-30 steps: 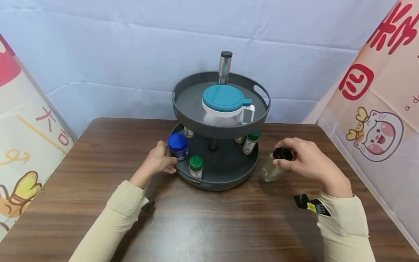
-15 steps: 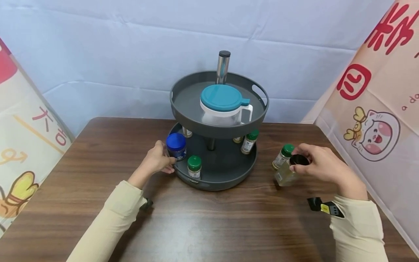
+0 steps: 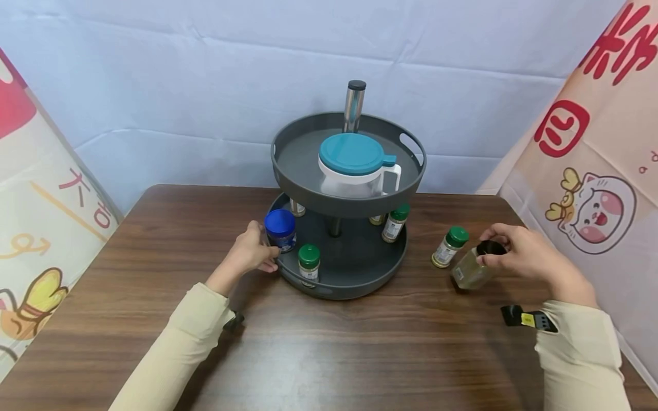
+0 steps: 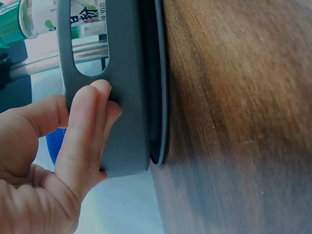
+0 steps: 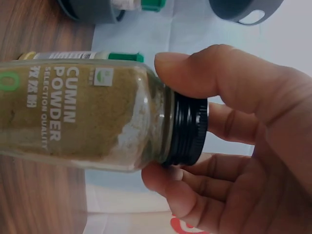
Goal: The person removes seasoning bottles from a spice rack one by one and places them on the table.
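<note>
My right hand (image 3: pixel 529 260) holds a glass jar of cumin powder (image 3: pixel 472 269) by its black lid, tilted, low over the table. Its label reads "CUMIN POWDER" on the jar (image 5: pixel 63 107) in the right wrist view. My left hand (image 3: pixel 249 251) pinches the left rim of the lower tray (image 3: pixel 349 282) of a two-tier grey rack, thumb at the edge and fingers along the outer wall (image 4: pixel 124 131). Just inside that rim stands a blue-lidded jar (image 3: pixel 280 228). A green-capped spice bottle (image 3: pixel 309 262) stands at the tray's front.
Left of the cumin jar, another green-capped bottle (image 3: pixel 449 248) stands on the wooden table (image 3: pixel 329 348). One more green-capped bottle (image 3: pixel 394 224) is on the lower tray's right side. The upper tray (image 3: pixel 298 154) bears a blue-lidded pitcher (image 3: pixel 354 157) beneath a steel post (image 3: pixel 353 108).
My right hand has moved right with the cumin jar, and the green-capped bottle on the table has come into view behind it. My left hand stays at the tray's rim.
</note>
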Action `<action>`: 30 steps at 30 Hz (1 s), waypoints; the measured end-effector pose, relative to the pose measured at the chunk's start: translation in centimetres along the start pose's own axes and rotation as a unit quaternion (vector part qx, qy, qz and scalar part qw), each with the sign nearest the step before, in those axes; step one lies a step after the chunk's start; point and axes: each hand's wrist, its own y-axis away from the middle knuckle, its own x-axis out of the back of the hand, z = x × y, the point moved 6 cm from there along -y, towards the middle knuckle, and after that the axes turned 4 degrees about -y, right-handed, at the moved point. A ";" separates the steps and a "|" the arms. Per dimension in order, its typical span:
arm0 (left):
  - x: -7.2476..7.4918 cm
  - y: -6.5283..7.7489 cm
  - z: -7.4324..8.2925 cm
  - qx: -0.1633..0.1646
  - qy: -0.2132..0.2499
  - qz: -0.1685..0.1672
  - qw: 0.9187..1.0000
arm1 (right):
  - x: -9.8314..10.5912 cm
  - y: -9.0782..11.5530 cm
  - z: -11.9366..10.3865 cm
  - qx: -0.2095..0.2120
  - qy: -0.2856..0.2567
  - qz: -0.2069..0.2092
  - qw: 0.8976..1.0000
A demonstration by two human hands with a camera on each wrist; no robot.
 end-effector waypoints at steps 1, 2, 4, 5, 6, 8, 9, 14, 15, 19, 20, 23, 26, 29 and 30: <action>0.0 0.0 0.0 -0.001 0.000 0.000 1.000 | 0.0 0.0 0.2 -0.002 -0.001 0.000 1.000; 0.0 0.0 0.1 -0.001 0.000 0.000 1.000 | 0.0 -0.1 0.4 -0.003 -0.003 0.002 1.000; 0.0 -0.1 0.1 -0.001 0.001 0.000 1.000 | 0.0 -0.1 0.9 -0.007 -0.006 0.004 1.000; 0.0 -0.1 0.2 0.000 0.001 -0.001 1.000 | 0.0 -0.1 1.1 -0.009 -0.006 0.004 1.000; 0.0 -0.1 0.2 0.000 0.002 -0.001 1.000 | 0.0 -0.2 1.4 -0.013 -0.005 0.003 1.000; -0.1 -0.1 0.3 0.000 0.002 -0.001 1.000 | 0.0 -0.2 1.9 -0.021 -0.001 0.001 1.000; -0.1 -0.1 0.3 0.000 0.002 -0.002 1.000 | 0.0 -0.2 2.2 -0.025 0.001 -0.001 1.000; -0.3 -0.1 0.3 0.001 0.005 0.000 1.000 | 0.0 -0.5 3.4 -0.043 0.008 -0.009 0.999; -0.3 -0.1 0.3 0.001 0.006 0.001 1.000 | 0.0 -0.6 3.5 -0.044 0.010 -0.009 0.999; -0.2 0.1 0.2 0.005 0.006 0.005 1.000 | 0.0 -1.1 3.8 -0.045 0.014 -0.007 0.999; -0.1 0.1 0.2 0.005 0.005 0.005 1.000 | 0.0 -1.3 3.9 -0.046 0.013 -0.007 0.999; -0.1 0.1 0.1 0.008 0.004 0.005 1.000 | -0.2 -1.5 4.1 -0.051 0.013 -0.009 0.999; 0.0 0.1 0.1 0.009 0.004 0.004 1.000 | -0.3 -1.7 4.4 -0.057 0.012 -0.014 0.998; 0.0 0.1 0.1 0.009 0.005 0.004 1.000 | -0.5 -1.9 4.5 -0.061 0.014 -0.016 0.998; 0.1 0.1 0.1 0.009 0.005 0.004 1.000 | -0.6 -1.9 4.5 -0.062 0.015 -0.018 0.998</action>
